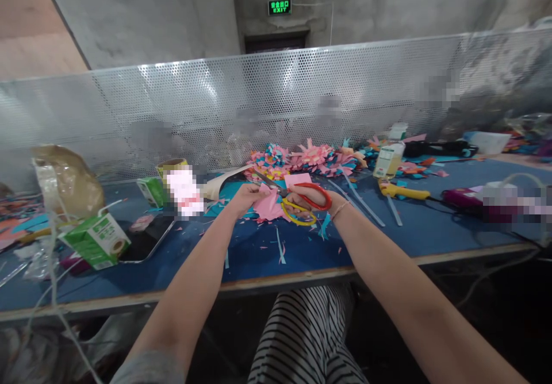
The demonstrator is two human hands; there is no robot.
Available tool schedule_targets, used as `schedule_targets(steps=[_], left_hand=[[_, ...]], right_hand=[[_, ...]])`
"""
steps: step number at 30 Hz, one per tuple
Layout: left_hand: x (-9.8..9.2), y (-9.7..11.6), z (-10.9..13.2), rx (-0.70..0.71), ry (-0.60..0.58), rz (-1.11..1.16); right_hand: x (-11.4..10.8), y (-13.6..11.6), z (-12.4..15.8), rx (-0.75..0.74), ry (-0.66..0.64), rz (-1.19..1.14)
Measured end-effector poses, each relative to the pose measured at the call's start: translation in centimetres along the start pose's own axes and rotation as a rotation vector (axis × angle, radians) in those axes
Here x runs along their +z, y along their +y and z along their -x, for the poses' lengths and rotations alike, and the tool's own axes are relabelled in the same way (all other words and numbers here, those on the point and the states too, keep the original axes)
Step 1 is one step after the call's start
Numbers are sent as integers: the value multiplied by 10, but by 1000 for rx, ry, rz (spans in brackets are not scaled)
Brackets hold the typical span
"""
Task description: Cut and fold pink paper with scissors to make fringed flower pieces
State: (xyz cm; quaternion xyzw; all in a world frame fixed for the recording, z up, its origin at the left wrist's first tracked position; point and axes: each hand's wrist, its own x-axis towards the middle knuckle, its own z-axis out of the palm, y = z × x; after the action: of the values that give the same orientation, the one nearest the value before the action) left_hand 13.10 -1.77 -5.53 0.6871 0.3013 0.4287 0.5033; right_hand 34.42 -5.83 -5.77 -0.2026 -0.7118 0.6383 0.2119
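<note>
My left hand [249,199] pinches a piece of pink paper [268,204] above the blue tabletop. In my right hand [307,199] are scissors [319,195] with one red and one yellow handle loop. Their blades point up and left, apart from each other, just over the pink paper. Another flat pink sheet [298,180] lies right behind my right hand. Fringed paper flowers [313,157] in pink, blue and yellow are heaped behind both hands. Small scraps and a thin light-blue strip [280,246] lie in front of my hands.
At left stand a green-white carton [99,240], a dark tray [149,237], a tape roll [172,167] and a gold bag [71,180]. Rightward are clear glue sticks [362,202], a yellow glue gun [405,191] and a bottle [388,160]. A perforated metal screen [276,91] runs behind.
</note>
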Motion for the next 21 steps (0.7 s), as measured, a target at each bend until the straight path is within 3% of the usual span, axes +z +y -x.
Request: schedule_targets(steps=[7, 11, 16, 21], left_hand=[[1, -1, 1, -26, 22, -36], [0, -3, -1, -36, 54, -79], [-7, -8, -6, -139, 191, -103], [-11, -14, -7, -170, 323, -385]], right_hand=[[-8, 0, -3, 75, 120, 139], [-9, -3, -5, -8, 339, 213], [-22, 3, -12, 160, 831, 661], [-32, 19, -16, 353, 885, 1030]])
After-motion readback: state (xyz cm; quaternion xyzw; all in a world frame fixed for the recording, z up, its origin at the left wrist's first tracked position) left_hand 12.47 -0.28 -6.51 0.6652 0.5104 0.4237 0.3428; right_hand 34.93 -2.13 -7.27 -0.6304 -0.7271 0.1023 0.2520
